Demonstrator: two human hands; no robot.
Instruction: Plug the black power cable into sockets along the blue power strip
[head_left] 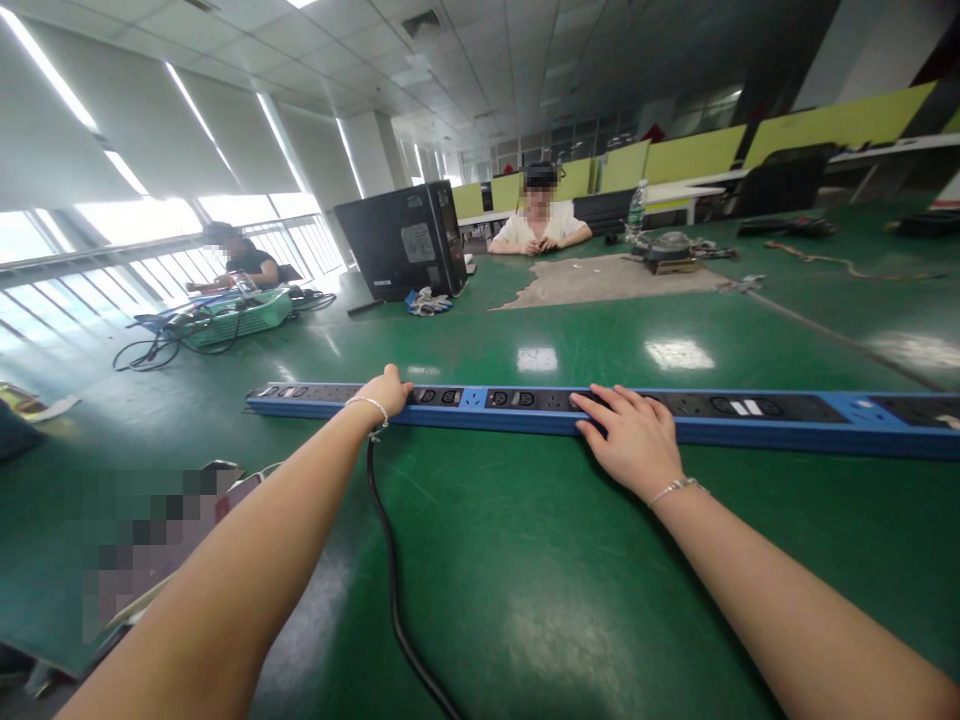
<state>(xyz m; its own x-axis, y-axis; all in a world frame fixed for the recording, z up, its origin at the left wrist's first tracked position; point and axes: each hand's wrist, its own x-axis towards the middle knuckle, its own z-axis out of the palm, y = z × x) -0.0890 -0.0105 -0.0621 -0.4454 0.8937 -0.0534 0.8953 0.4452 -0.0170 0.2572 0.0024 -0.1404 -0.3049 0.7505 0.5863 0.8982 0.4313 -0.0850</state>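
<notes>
A long blue and black power strip (517, 412) lies across the green table in front of me, its row of sockets facing up. Near its left part, my left hand (388, 392) is closed over the sockets. A black power cord (391, 560) comes out from under that hand and runs down the table toward me. The end of the cord is hidden by my fingers. Right of the strip's middle, my right hand (634, 432) lies flat on top with fingers spread, touching the strip. Its thumb is at the front edge.
Beyond the strip stand a black computer case (405, 245) and a glove (429, 302). A green basket (240, 318) with cables is at far left. One person (541, 225) sits opposite, another (251, 258) at left. A bottle (637, 208) and metal parts (671, 245) lie further back.
</notes>
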